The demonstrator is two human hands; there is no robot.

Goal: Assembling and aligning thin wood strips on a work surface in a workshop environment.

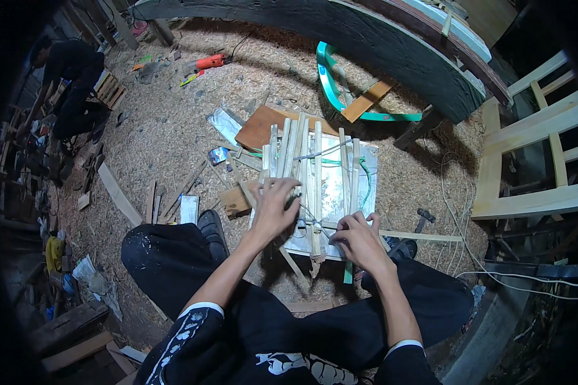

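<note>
Sawdust point(173, 128) covers the floor, and at far left another person point(70, 77) crouches over wood. Nearer, loose offcuts point(167, 199) lie beside a black shoe point(210, 226). The left hand point(273, 208) is spread flat, fingers splayed, pressing down on the near ends of the bamboo strips point(302, 160), gripping nothing. These strips lie side by side, running away from the person, on a pale sheet point(340, 179) on the floor just ahead of the knees. The right hand point(358, 239) is curled shut, pinching a thin wire point(315, 224) that crosses the strips. A hammer point(424, 218) lies to the right, with a pale wooden frame point(533, 160) beyond it.
</note>
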